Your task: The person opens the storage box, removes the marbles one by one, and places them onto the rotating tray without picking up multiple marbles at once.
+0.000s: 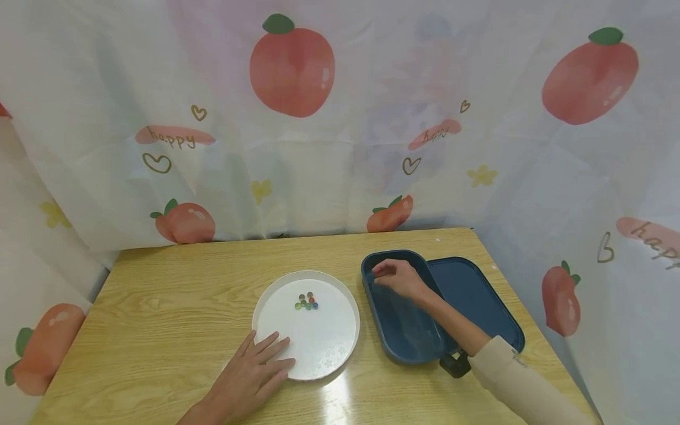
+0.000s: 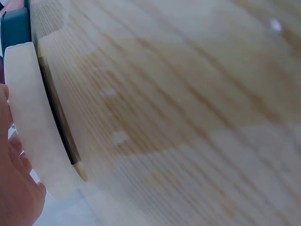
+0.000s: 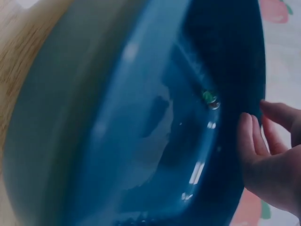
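A round white tray (image 1: 319,360) holds several coloured glass marbles (image 1: 306,303). My left hand (image 1: 245,373) rests with spread fingers on its near left rim; the left wrist view shows part of this hand (image 2: 19,183) beside the tray's wall (image 2: 40,122). Over the far end of a deep blue rectangular container (image 1: 409,345) is my right hand (image 1: 398,277), its fingers bent and nothing visible between them. On the container's floor in the right wrist view lies a small green and clear marble (image 3: 210,99); whether it is one or two, I cannot tell.
A flat dark blue lid (image 1: 473,295) lies right of the container, partly beneath my right forearm. A black object (image 1: 455,364) sits at the container's near right corner. Behind the wooden table (image 1: 175,307) hangs a fruit-printed curtain (image 1: 340,177).
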{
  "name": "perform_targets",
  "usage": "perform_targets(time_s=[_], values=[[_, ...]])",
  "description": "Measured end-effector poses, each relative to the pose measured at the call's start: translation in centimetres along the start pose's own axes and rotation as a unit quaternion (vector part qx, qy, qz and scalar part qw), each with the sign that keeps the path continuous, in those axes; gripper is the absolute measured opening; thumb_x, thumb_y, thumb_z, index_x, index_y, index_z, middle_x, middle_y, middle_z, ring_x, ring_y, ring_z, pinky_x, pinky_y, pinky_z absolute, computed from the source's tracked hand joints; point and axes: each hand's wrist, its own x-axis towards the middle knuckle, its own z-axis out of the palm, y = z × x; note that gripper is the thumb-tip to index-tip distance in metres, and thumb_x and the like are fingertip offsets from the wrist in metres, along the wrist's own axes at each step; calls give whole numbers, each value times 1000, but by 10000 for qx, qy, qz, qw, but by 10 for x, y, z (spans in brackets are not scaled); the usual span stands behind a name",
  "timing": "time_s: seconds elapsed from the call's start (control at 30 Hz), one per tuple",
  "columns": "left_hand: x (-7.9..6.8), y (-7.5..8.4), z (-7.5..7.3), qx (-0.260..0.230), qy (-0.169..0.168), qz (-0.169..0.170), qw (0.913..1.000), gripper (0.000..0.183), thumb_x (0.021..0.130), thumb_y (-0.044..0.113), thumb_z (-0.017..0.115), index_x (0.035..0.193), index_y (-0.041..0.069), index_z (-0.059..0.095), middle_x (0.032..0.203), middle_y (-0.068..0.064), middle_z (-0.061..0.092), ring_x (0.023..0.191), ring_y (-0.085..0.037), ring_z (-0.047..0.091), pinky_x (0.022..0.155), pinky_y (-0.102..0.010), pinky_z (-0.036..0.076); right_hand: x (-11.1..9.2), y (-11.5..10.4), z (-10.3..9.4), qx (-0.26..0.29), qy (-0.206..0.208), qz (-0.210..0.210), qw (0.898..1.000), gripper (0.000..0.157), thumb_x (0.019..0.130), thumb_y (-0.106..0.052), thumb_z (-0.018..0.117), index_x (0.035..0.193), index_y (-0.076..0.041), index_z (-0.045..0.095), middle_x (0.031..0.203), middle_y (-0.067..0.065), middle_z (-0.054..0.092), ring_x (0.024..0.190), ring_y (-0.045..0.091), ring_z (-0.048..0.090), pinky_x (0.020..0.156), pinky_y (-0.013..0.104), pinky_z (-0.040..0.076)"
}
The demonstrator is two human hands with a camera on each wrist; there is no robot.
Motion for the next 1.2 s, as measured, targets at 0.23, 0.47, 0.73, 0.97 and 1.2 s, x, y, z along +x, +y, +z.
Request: perform_targets(time_s=[0.23,0.47,0.73,0.97,1.2], values=[[-1,1,-1,-33,-123,-124,9998,25,100,36,60,118,28,75,141,4,58,138,-21,43,112,-58,23,5,10,-3,556,-428,276,9972,29,94,2,64,121,12,61,111,23,68,103,35,67,90,45,55],[-1,0,-2,-36,-20,-80,10000,24,99,35,62,118,28,75,141,3,58,138,-22,44,112,-58,24,14,17,0,171,-804,417,9957,25,94,2,63,118,9,64,105,16,71,97,28,69,81,40,58],[0,-2,0,-41,-30,-33,10000,24,100,36,61,118,28,75,141,2,58,138,-22,44,112,-59,25,19,10,-11,210,-1084,568,9923,30,95,-1,64,122,10,60,108,17,69,101,30,68,86,47,56],[0,-1,0,-31,5,-48,10000,24,100,36,61,117,28,75,141,2,58,138,-22,44,113,-56,22,28,5,-13,42,-1076,486,9930,30,96,-3,64,123,10,60,109,17,68,104,31,66,89,48,55],[0,-1,-1,-43,39,-20,10000,23,99,34,63,117,28,75,141,3,58,138,-22,44,113,-55,21,40,12,-4,-205,-1173,483,9917,28,94,1,61,120,12,60,108,21,68,101,32,67,85,44,57]])
